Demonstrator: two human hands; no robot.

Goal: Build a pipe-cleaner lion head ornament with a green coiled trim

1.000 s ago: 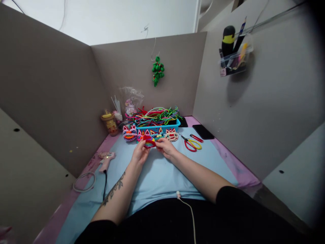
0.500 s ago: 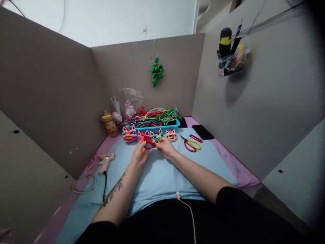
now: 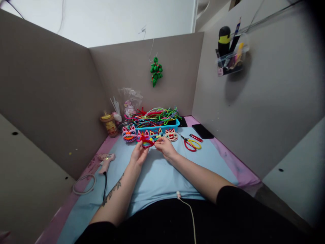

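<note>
Between my hands, above the light blue cloth [image 3: 154, 176], is a small red pipe-cleaner piece [image 3: 147, 143] with some blue and yellow on it. My left hand [image 3: 139, 153] grips its left side between thumb and fingers. The fingers of my right hand [image 3: 164, 147] are pinched at its right edge. Just behind stand several fuzzy pipe-cleaner animal heads: a lilac and orange one [image 3: 129, 134] at the left, a cream and red one [image 3: 171, 135] at the right, and others partly hidden by the held piece.
A blue basket [image 3: 157, 128] heaped with pipe cleaners [image 3: 154, 117] stands at the back. Scissors [image 3: 191, 143], a red cutter [image 3: 196, 138] and a black phone [image 3: 202, 131] lie right. Left are a pink glue gun [image 3: 107, 163] with its cord and a lidded cup [image 3: 109, 125].
The red piece has turned in my fingers, its face tilting so that more of the red rim shows. Both hands stay in nearly the same place.
</note>
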